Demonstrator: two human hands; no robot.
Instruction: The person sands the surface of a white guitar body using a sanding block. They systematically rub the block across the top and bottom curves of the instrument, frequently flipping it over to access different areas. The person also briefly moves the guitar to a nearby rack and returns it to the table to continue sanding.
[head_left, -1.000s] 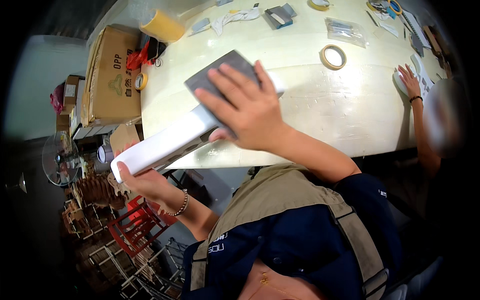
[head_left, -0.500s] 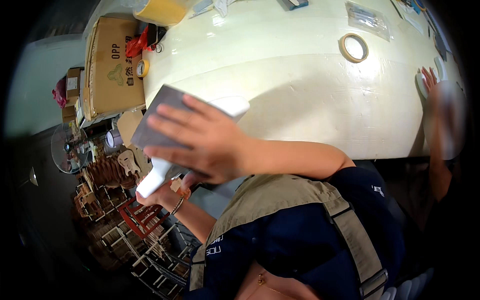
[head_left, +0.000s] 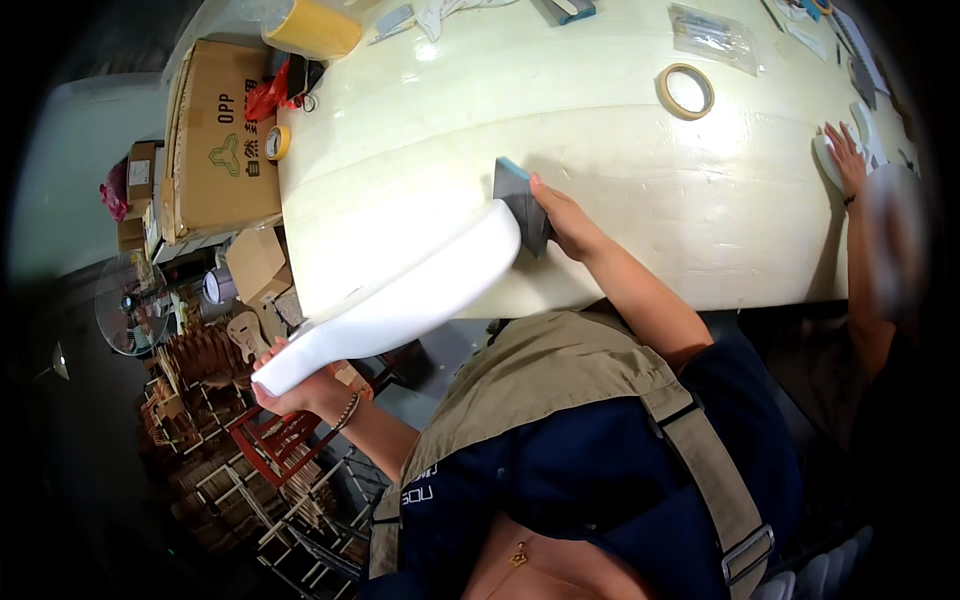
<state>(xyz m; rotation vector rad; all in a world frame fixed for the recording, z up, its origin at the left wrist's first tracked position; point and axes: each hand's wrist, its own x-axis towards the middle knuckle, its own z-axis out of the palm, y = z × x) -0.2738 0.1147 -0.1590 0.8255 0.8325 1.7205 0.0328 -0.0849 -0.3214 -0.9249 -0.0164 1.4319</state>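
My left hand (head_left: 297, 390) grips the narrow lower-left end of a smooth white curved piece (head_left: 400, 300), which looks like a guitar body seen on its edge. The piece slants up to the right, its wide end over the front of the table. In my right hand (head_left: 570, 222) is a flat grey sanding block (head_left: 520, 205) with a blue edge. It stands upright against the rounded right end of the white piece. The fingers of my right hand are mostly hidden behind the block; its thumb shows at the edge.
The pale table (head_left: 430, 140) carries a tape roll (head_left: 686, 92), a clear packet (head_left: 712, 38) and a yellow container (head_left: 315, 28). A cardboard box (head_left: 222, 135) stands at the left. Below are racks of wooden guitar bodies (head_left: 195, 360). At far right a co-worker's hand (head_left: 846, 160) rests on white pieces.
My right hand has swung right with the sanding block, from over the white piece to its right end. The white piece now shows its long side. The co-worker's hand has moved slightly.
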